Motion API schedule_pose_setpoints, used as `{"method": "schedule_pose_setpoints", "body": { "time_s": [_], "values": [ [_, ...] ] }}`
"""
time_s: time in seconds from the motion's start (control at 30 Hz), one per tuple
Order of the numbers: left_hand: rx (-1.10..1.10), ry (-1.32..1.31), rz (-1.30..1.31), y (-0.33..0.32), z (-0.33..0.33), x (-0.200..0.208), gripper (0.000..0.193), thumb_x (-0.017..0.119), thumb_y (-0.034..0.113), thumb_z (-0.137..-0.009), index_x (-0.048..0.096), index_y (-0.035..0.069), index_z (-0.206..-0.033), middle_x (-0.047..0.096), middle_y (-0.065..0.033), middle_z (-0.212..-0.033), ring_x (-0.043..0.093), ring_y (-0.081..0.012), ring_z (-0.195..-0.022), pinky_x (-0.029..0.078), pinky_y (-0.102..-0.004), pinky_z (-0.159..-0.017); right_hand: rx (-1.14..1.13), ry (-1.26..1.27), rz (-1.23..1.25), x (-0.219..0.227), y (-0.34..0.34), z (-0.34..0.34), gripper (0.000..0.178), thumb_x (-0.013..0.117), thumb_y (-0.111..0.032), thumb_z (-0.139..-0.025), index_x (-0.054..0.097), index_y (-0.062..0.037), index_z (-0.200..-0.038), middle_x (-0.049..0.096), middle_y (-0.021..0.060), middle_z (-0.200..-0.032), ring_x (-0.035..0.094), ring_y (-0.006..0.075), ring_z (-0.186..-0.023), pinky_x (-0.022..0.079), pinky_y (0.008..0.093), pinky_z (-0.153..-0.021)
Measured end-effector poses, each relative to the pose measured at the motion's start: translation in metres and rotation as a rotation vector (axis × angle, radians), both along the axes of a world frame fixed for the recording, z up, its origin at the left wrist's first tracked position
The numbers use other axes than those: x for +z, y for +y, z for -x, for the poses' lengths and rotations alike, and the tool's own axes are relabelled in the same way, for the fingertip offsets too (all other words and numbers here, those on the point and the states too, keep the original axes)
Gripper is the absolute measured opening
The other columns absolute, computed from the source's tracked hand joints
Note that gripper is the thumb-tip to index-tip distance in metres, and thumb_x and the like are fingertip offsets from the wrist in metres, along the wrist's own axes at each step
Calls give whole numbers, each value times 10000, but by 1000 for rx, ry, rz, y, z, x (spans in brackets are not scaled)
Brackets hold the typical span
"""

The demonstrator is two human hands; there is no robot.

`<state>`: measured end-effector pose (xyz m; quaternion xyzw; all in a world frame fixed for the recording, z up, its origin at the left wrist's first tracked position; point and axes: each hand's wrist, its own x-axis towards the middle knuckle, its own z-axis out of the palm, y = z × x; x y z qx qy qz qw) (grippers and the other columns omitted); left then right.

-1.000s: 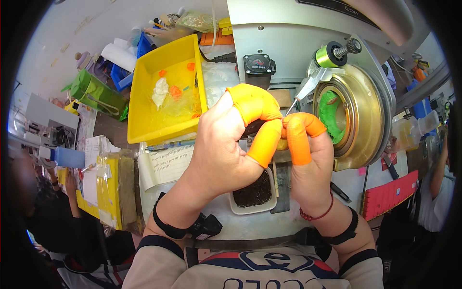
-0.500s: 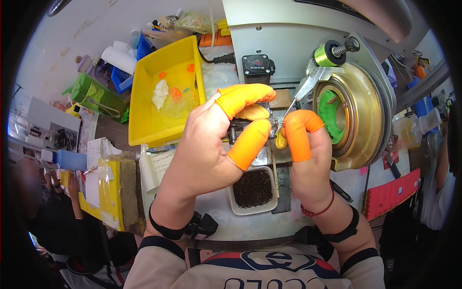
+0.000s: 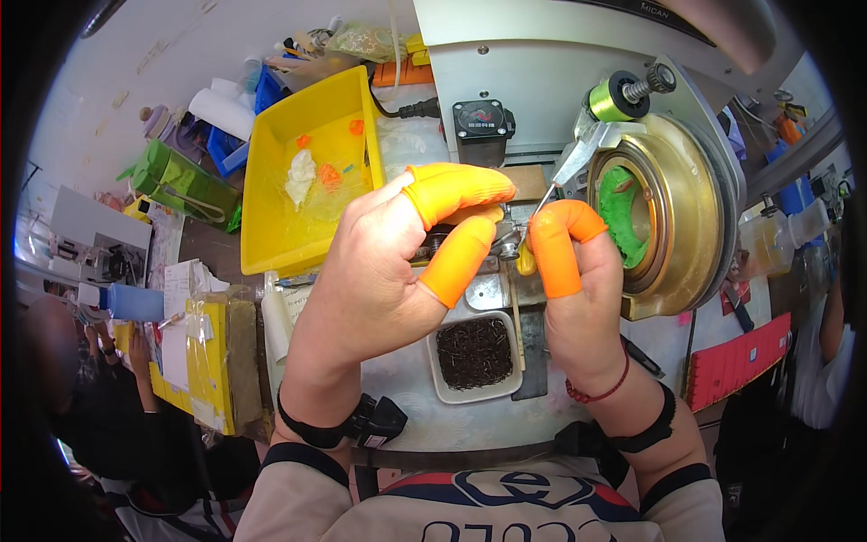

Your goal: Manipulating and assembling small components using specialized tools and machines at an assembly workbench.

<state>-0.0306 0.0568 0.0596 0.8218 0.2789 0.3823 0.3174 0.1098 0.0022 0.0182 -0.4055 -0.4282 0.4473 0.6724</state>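
Orange finger cots cover several fingertips of both hands. My left hand [image 3: 370, 244] is bent with thumb and fingers closed in front of a small metal clamp fixture [image 3: 508, 242]; whatever lies between its fingertips is hidden. My right hand [image 3: 578, 271] is pinched at the right side of the fixture, just beneath the thin metal tube [image 3: 545, 198] of a thread holder. What it pinches is too small to make out. Above, a spool of yellow-green thread [image 3: 612, 101] sits on the holder. Below the hands is a white dish [image 3: 440, 384] of small, dark, thin pieces.
Right of my hands stands a brass-coloured wheel [image 3: 691, 226] with a green ring inside. At the left is a yellow tray [image 3: 312, 244] with orange and white scraps. A black motor box [image 3: 482, 126] is behind. A red case [image 3: 736, 361] lies at right; other people sit on both sides.
My left hand has shifted slightly left and toward me, uncovering more of the fixture. My right hand stays almost in place, still pinched.
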Motion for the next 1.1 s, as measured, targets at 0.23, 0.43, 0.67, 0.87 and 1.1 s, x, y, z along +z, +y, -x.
{"method": "schedule_pose_setpoints", "body": {
  "time_s": [0.23,0.43,0.67,0.87,1.1],
  "values": [
    [26,58,-172,3,-2,2,168,569,-21,-735,588,-11,-901,624,-105,-872,590,-187,-799,454,-271,-720,1,-41,-1,1,3,1,92,510,-88,-858,480,-12,-900,486,-8,-770,434,30,-687,376,175,-614],
    [20,60,-242,2,-8,1,143,604,-36,-696,596,-2,-835,617,-112,-822,594,-210,-736,464,-267,-661,1,-41,6,1,3,0,100,521,-101,-854,483,-15,-889,497,-10,-757,439,31,-674,379,178,-600],
    [77,121,-340,0,-16,1,149,585,-70,-652,581,0,-784,598,-113,-765,586,-217,-692,461,-265,-610,5,-25,25,-2,1,1,125,505,-124,-867,492,-10,-915,496,-16,-751,435,31,-660,372,174,-587],
    [120,151,-413,-1,-18,-1,152,577,-75,-631,574,11,-757,595,-101,-752,582,-217,-651,460,-260,-582,-18,-29,40,-5,-1,-2,149,480,-139,-880,498,-9,-951,502,1,-795,442,53,-698,381,199,-622],
    [110,141,-411,0,-20,1,145,570,-72,-638,576,12,-757,597,-97,-748,581,-209,-652,456,-256,-580,-55,-110,-52,-13,8,-1,142,484,-123,-872,496,0,-944,518,36,-781,461,86,-690,397,229,-625]
  ]
}}
